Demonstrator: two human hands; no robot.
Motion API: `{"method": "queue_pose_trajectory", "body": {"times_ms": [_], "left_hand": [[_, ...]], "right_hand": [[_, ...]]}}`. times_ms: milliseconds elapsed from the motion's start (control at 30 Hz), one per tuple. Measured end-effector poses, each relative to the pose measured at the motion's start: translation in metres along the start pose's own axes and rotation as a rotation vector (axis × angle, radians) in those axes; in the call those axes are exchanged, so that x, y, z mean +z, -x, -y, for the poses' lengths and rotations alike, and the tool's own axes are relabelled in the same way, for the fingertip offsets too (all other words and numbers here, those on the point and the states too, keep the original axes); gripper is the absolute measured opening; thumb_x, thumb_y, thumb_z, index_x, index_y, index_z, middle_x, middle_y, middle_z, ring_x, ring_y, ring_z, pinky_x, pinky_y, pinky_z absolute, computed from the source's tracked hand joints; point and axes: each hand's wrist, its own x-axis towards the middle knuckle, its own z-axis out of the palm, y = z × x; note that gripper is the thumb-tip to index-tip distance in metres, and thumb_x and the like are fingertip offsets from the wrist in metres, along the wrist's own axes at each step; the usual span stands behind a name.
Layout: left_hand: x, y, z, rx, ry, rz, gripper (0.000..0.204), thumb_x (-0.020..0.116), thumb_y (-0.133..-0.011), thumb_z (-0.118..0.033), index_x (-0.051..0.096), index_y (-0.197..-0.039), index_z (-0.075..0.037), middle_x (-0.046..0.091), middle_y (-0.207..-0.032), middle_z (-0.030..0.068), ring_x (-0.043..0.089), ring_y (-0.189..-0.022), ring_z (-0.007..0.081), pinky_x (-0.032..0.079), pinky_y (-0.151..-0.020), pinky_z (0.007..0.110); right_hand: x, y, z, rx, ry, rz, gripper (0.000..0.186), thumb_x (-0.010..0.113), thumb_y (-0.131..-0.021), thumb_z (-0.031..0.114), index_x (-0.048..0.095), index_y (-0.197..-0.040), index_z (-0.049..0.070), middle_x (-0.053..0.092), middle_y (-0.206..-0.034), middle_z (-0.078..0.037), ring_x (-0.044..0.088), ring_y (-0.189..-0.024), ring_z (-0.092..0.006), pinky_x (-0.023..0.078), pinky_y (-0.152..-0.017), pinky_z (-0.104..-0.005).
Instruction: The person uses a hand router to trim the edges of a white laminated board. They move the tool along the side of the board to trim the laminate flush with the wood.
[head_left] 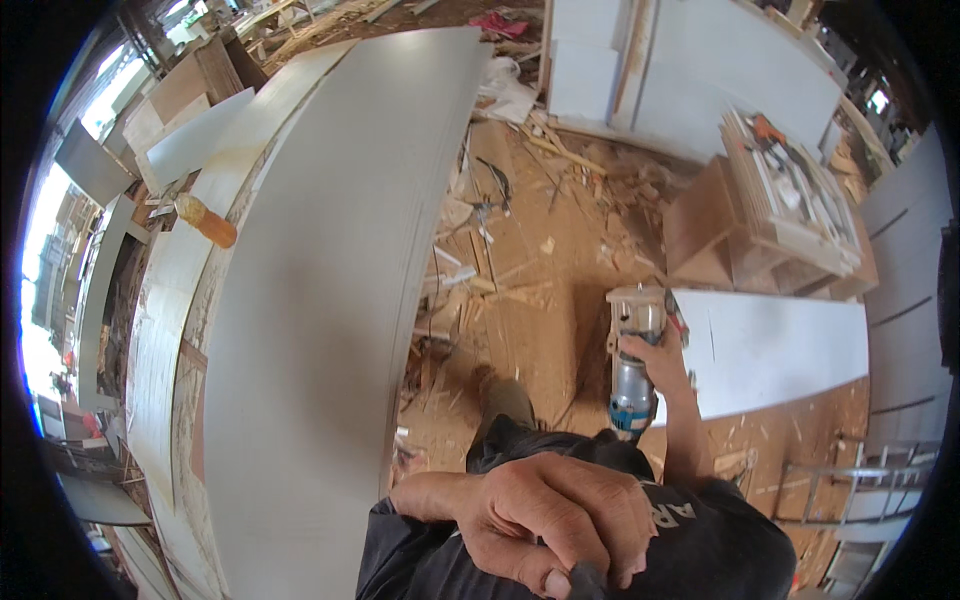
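Observation:
In my right hand (662,352) is a trim router (631,385) with a silver body, a clear base and a teal end. My fingers wrap round it near its base. It hangs beside the near end of a white board (775,350). Close in front of my chest, my left hand (555,515) is closed, its fingers pinching a bit of dark cloth (588,578) that looks like a fold of my black shirt (715,545). A long grey panel (320,270) lies on my left, apart from both hands.
An orange bottle (206,222) lies on pale boards (190,270) beyond the grey panel. Wood scraps and a cable litter the brown floor (530,330). A wooden box (715,225) bears stacked strips (790,190). White panels (730,75) stand behind; a metal frame (850,490) is at right.

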Motion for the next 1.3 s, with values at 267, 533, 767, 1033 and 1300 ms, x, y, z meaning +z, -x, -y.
{"method": "queue_pose_trajectory", "body": {"times_ms": [267, 533, 767, 1033, 1300], "left_hand": [[-0.183, -0.067, -0.044, -0.191, -0.108, -0.001, 0.023, 0.064, -0.100, -0.021, 0.069, -0.096, 0.001, 0.069, -0.099, 0.0179, 0.066, -0.087, 0.0301, 0.051, -0.078, 0.044], [-0.367, -0.143, -0.053, -0.235, 0.027, 0.074, 0.041, 0.064, -0.101, -0.035, 0.072, -0.106, 0.005, 0.071, -0.103, 0.0221, 0.069, -0.094, 0.0378, 0.053, -0.084, 0.049], [-0.581, -0.155, -0.010, -0.590, -0.427, -0.599, 0.037, 0.070, -0.098, -0.035, 0.069, -0.108, 0.000, 0.070, -0.107, 0.0097, 0.066, -0.103, 0.0211, 0.051, -0.094, 0.036], [-0.808, -0.204, 0.077, -0.554, -0.347, -1.311, 0.029, 0.060, -0.104, -0.033, 0.065, -0.112, -0.006, 0.068, -0.107, 0.0057, 0.066, -0.098, 0.0182, 0.052, -0.093, 0.034], [-0.979, -0.276, 0.093, -0.323, -0.154, -1.518, 0.034, 0.053, -0.105, -0.042, 0.063, -0.113, -0.011, 0.068, -0.107, 0.0041, 0.067, -0.098, 0.0205, 0.053, -0.092, 0.038]], "right_hand": [[0.016, -0.183, 0.014, 0.027, -0.039, -0.197, 0.040, 0.078, -0.082, 0.009, 0.064, -0.118, 0.001, 0.072, -0.099, -0.008, 0.070, -0.082, -0.0165, 0.057, -0.072, -0.0323], [-0.011, -0.357, 0.024, 0.012, -0.035, -0.350, 0.037, 0.078, -0.083, 0.011, 0.064, -0.115, 0.003, 0.069, -0.095, -0.006, 0.067, -0.078, -0.0159, 0.056, -0.066, -0.0315], [-0.027, -0.555, 0.025, -0.040, -0.003, -0.324, 0.041, 0.071, -0.086, 0.013, 0.061, -0.123, -0.002, 0.070, -0.098, -0.012, 0.070, -0.077, -0.0209, 0.060, -0.065, -0.0340], [-0.074, -0.809, 0.077, 0.044, -0.077, -0.306, 0.041, 0.073, -0.089, 0.017, 0.061, -0.122, -0.003, 0.069, -0.097, -0.014, 0.070, -0.074, -0.0253, 0.059, -0.063, -0.0350], [-0.074, -1.013, 0.140, 0.021, -0.084, -0.075, 0.047, 0.074, -0.086, 0.013, 0.060, -0.127, -0.005, 0.070, -0.104, -0.014, 0.071, -0.081, -0.0242, 0.062, -0.069, -0.0394]]}}
